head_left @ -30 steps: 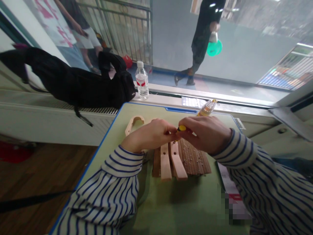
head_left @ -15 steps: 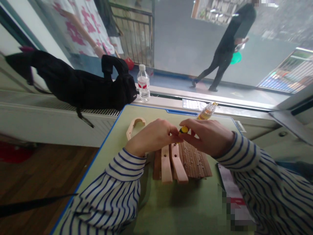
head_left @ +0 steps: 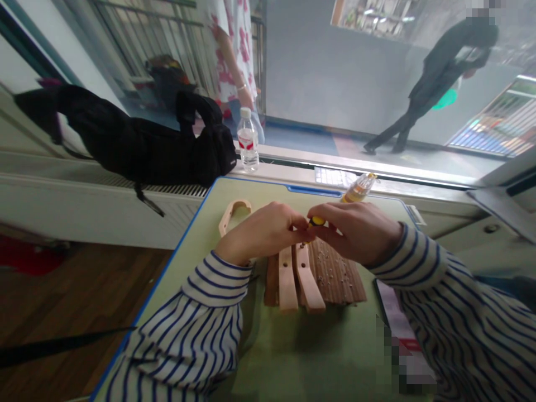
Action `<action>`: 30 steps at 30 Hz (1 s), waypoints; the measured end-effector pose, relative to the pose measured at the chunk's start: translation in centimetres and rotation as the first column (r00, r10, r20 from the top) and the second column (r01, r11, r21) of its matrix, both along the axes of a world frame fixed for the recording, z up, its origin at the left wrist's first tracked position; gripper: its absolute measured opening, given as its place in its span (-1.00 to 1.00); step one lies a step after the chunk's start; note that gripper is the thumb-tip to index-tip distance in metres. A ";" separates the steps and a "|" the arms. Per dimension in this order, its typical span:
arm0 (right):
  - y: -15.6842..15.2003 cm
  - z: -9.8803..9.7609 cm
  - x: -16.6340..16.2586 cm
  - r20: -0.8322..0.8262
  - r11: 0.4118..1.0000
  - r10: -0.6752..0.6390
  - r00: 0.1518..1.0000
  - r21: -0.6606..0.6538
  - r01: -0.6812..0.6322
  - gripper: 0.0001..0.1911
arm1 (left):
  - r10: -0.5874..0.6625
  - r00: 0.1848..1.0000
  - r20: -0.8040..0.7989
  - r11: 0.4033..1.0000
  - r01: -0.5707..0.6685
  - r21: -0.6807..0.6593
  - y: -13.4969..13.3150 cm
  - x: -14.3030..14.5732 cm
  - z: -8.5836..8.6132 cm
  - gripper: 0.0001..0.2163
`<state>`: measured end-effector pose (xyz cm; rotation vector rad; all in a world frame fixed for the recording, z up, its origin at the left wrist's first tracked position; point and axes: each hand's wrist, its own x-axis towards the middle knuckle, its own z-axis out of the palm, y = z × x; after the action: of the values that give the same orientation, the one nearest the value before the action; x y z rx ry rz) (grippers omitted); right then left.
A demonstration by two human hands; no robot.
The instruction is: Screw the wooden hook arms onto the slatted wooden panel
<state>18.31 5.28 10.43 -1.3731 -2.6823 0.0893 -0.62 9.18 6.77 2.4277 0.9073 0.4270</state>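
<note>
Thumb and fingers of my right hand point(head_left: 360, 229) are closed around the yellow-and-black handle of a screwdriver point(head_left: 317, 221), seen nearly end-on. My left hand point(head_left: 272, 226) pinches at its near side, fingertips against the tool; the shaft and tip are hidden. Just below lies a brown ribbed wooden board point(head_left: 339, 273) dotted with small holes or screws. Two pale bent wooden strips, a left one point(head_left: 288, 285) and a right one point(head_left: 310, 290), rest on it, each with a dark hole. Their far ends are partly covered by my hands.
A curved wooden piece point(head_left: 228, 215) lies on the green table point(head_left: 293, 357) beyond my left wrist. Behind my right hand is a clear bottle with yellow contents point(head_left: 358, 188). A water bottle point(head_left: 248, 142) and black bag point(head_left: 159, 148) sit on the sill. A phone-like object point(head_left: 393, 312) lies right.
My hands keep almost the same grip and place, and the handle looks slightly turned. Outside the window, two people have moved to the right. The view has shifted a little.
</note>
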 end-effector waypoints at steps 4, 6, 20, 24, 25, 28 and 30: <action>-0.1 0.0 -0.2 0.021 0.999 -0.033 0.999 0.028 0.033 -0.67 | -0.014 1.000 0.002 1.000 0.014 -0.003 0.0 0.0 0.2 -0.81; -0.3 0.0 -0.3 0.028 0.997 -0.054 0.998 0.053 0.053 -0.68 | -0.017 1.000 -0.004 1.000 0.017 -0.010 -0.1 0.1 0.3 -0.80; -0.7 -0.6 -0.6 0.002 0.978 -0.176 0.984 0.118 0.175 -0.64 | -0.025 0.999 -0.032 0.999 0.026 0.030 0.0 0.2 0.3 -0.75; -0.7 -0.5 -0.8 0.006 0.980 -0.176 0.984 0.097 0.174 -0.66 | -0.010 1.000 -0.011 1.000 0.010 0.029 0.0 0.3 0.4 -0.79; -0.6 -0.5 -0.8 0.006 0.980 -0.178 0.984 0.095 0.176 -0.66 | -0.004 1.000 -0.005 1.000 0.004 0.028 0.0 0.3 0.4 -0.79; -0.6 -0.4 -0.9 -0.001 0.981 -0.178 0.984 0.081 0.177 -0.66 | 0.027 1.000 0.002 0.999 -0.027 0.028 -0.1 0.4 0.3 -0.76; -0.5 -0.2 -0.8 -0.011 0.985 -0.163 0.986 0.061 0.164 -0.64 | 0.043 0.999 -0.005 0.999 -0.043 0.031 -0.1 0.4 0.2 -0.75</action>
<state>17.50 4.79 10.18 -1.5642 -2.5327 -0.0061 -0.19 9.12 7.01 2.4425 0.9634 0.4534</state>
